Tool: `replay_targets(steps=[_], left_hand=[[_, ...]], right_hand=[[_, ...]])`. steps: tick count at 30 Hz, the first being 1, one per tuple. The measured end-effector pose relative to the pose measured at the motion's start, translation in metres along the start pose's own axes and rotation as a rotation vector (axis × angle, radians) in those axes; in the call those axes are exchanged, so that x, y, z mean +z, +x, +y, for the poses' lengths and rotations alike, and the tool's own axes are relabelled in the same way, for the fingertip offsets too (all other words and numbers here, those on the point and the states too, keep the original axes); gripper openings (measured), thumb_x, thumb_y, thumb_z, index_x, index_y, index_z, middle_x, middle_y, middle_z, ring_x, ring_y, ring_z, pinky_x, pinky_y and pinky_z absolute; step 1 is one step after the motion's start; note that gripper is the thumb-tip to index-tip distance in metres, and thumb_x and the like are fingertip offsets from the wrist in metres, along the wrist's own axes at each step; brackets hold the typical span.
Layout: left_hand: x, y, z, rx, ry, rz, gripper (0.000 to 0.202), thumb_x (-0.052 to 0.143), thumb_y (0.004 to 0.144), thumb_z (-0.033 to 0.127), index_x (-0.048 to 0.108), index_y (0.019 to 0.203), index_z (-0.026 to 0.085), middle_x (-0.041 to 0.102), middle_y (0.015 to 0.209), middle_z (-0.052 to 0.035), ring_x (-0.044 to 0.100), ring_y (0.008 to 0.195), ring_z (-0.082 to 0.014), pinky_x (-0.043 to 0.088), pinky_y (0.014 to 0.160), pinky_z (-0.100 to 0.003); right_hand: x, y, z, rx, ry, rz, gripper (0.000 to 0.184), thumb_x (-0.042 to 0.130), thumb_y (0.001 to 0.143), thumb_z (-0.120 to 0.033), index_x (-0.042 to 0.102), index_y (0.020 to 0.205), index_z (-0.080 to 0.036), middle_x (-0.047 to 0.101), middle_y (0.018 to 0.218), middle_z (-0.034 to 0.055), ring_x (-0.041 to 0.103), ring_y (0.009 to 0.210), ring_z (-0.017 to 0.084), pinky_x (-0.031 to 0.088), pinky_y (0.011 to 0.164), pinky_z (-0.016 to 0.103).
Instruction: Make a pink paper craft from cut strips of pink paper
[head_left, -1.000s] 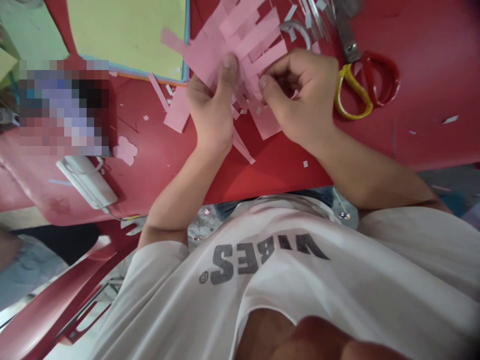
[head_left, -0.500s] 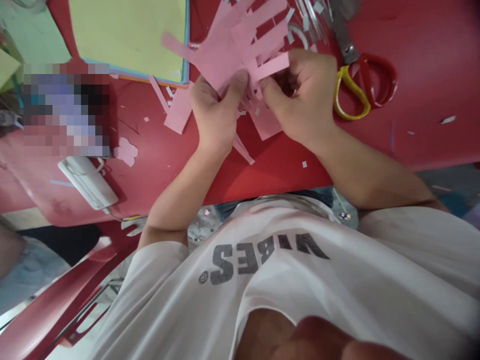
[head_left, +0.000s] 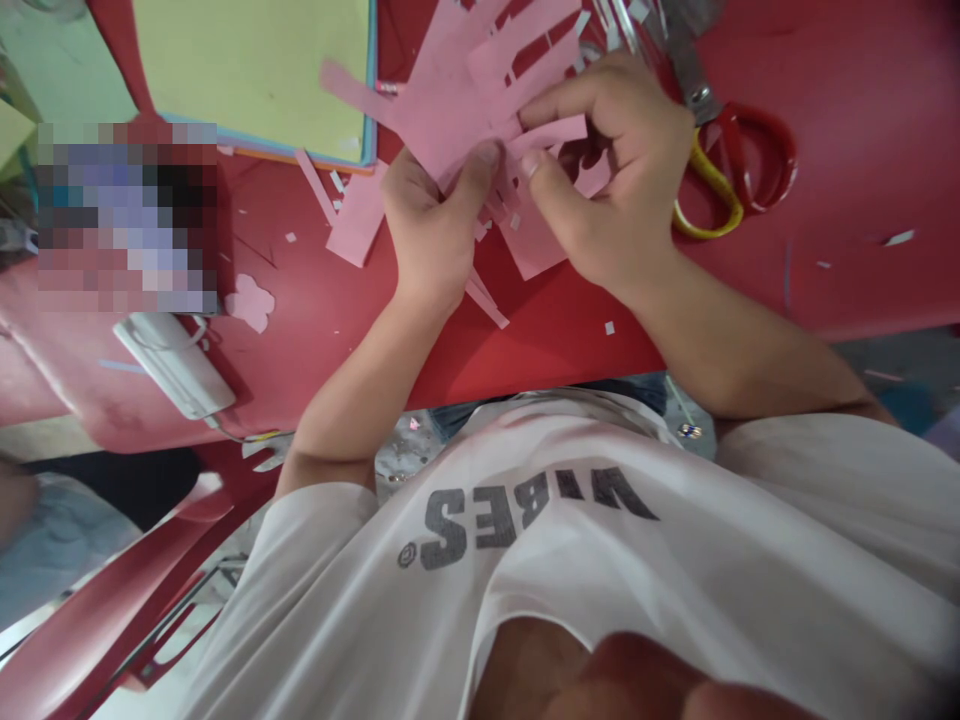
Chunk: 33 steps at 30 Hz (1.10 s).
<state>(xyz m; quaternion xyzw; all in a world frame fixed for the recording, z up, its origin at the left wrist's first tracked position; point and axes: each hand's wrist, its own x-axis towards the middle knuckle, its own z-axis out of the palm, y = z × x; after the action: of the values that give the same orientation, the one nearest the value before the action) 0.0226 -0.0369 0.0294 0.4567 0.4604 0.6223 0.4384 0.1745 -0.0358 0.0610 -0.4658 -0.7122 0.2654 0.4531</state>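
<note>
A pink paper cutout (head_left: 454,85), shaped like a hand with several finger strips, is held up over the red table. My left hand (head_left: 435,215) pinches its lower edge, thumb on top and fingers underneath. My right hand (head_left: 615,180) is at the cutout's right side. Its index finger touches the paper above one bent strip (head_left: 555,132), and its thumb lies just below that strip. The other right fingers are curled and partly hidden. Pink paper scraps (head_left: 536,235) lie under and between my hands.
Scissors (head_left: 709,195) with one red and one yellow handle lie right of my right hand. A stack of coloured paper (head_left: 262,80) is at the upper left. A white power bank-like device (head_left: 176,365) with a cable sits near the left edge. Small paper bits dot the red table (head_left: 847,180).
My right index finger has come out over the top of the strip and spread from the thumb. The strip now bends in a curve. My left hand keeps its hold.
</note>
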Motion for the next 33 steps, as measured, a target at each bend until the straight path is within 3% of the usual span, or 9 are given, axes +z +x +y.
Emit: replay_targets(steps=[5, 9, 13, 18, 23, 29, 33], left_hand=[[0.003, 0.000, 0.001, 0.036, -0.045, -0.019, 0.022, 0.065, 0.090, 0.013, 0.061, 0.070, 0.021, 0.061, 0.072, 0.0010, 0.052, 0.062, -0.0105, 0.041, 0.058, -0.028], [0.005, 0.000, 0.003, 0.023, 0.006, -0.007, 0.026, 0.062, 0.090, 0.011, 0.057, 0.067, 0.021, 0.056, 0.063, 0.0025, 0.049, 0.056, -0.0097, 0.040, 0.056, -0.027], [0.000, 0.001, 0.000, 0.025, 0.069, -0.009, 0.018, 0.067, 0.087, 0.013, 0.062, 0.072, 0.021, 0.058, 0.070, 0.0008, 0.051, 0.065, -0.0115, 0.041, 0.060, -0.027], [-0.002, 0.001, 0.002, -0.031, 0.137, -0.004, 0.017, 0.068, 0.087, 0.016, 0.062, 0.072, 0.022, 0.056, 0.069, 0.0019, 0.053, 0.064, -0.0119, 0.042, 0.059, -0.026], [0.000, -0.001, 0.002, -0.027, 0.103, -0.031, 0.021, 0.067, 0.089, 0.018, 0.061, 0.069, 0.021, 0.054, 0.059, 0.0025, 0.048, 0.053, -0.0108, 0.037, 0.051, -0.028], [-0.006, 0.002, -0.002, 0.003, 0.117, -0.045, 0.014, 0.068, 0.088, 0.014, 0.066, 0.075, 0.020, 0.058, 0.070, 0.0008, 0.048, 0.063, -0.0104, 0.039, 0.058, -0.027], [-0.005, 0.002, 0.002, -0.006, 0.187, -0.025, 0.019, 0.068, 0.088, 0.015, 0.064, 0.070, 0.021, 0.055, 0.065, 0.0019, 0.045, 0.063, -0.0108, 0.038, 0.059, -0.027]], right_hand=[[0.003, 0.000, 0.005, -0.030, 0.020, 0.026, 0.015, 0.061, 0.089, -0.020, 0.070, 0.098, -0.027, 0.068, 0.090, 0.0007, 0.060, 0.085, 0.016, 0.048, 0.069, 0.031], [0.001, 0.001, 0.002, -0.029, 0.051, 0.026, 0.014, 0.064, 0.088, -0.019, 0.073, 0.096, -0.025, 0.069, 0.088, 0.0015, 0.061, 0.083, 0.016, 0.049, 0.071, 0.031], [-0.001, 0.002, 0.002, -0.021, 0.027, -0.003, 0.014, 0.063, 0.090, -0.022, 0.073, 0.098, -0.028, 0.071, 0.090, -0.0013, 0.064, 0.086, 0.016, 0.050, 0.077, 0.032], [0.001, 0.003, 0.008, -0.034, 0.054, 0.013, 0.016, 0.063, 0.088, -0.018, 0.074, 0.099, -0.023, 0.073, 0.091, -0.0006, 0.066, 0.083, 0.015, 0.049, 0.070, 0.030], [0.002, 0.003, 0.010, -0.014, 0.086, 0.013, 0.020, 0.062, 0.087, -0.014, 0.074, 0.100, -0.024, 0.074, 0.093, -0.0017, 0.068, 0.086, 0.016, 0.053, 0.075, 0.031], [0.000, 0.004, 0.007, 0.009, 0.073, -0.009, 0.019, 0.064, 0.087, -0.015, 0.074, 0.099, -0.026, 0.074, 0.093, -0.0007, 0.067, 0.086, 0.017, 0.051, 0.074, 0.034], [0.001, 0.004, 0.007, -0.004, 0.046, -0.018, 0.017, 0.065, 0.087, -0.018, 0.074, 0.099, -0.027, 0.073, 0.090, -0.0013, 0.065, 0.084, 0.017, 0.050, 0.074, 0.035]])
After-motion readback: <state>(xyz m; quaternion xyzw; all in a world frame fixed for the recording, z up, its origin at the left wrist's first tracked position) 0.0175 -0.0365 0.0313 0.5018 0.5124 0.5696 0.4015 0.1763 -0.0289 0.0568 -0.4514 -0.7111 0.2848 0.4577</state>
